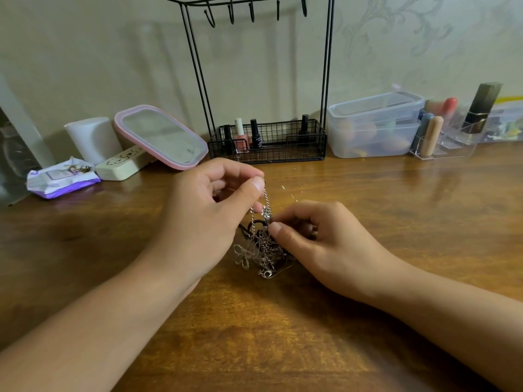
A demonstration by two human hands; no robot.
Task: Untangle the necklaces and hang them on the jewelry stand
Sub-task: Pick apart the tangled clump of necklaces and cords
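A tangled clump of silver necklaces (pixel 261 253) with a black cord and a flower-shaped pendant lies on the wooden table (pixel 283 335) in the middle. My left hand (pixel 209 216) pinches a silver chain between thumb and forefinger and lifts it above the clump. My right hand (pixel 314 241) pinches another part of the tangle at its right side, low over the table. The black wire jewelry stand (pixel 263 80) rises behind, against the wall. Its top bar carries several bare hooks.
The stand's basket (pixel 311 148) holds nail polish bottles. Left of it are a pink-rimmed mirror (pixel 161 137), a white cup (pixel 93 138), a cream case and a purple packet (pixel 62 179). To the right stand a clear plastic box (pixel 373 125) and an acrylic organiser (pixel 452 137) with cosmetics.
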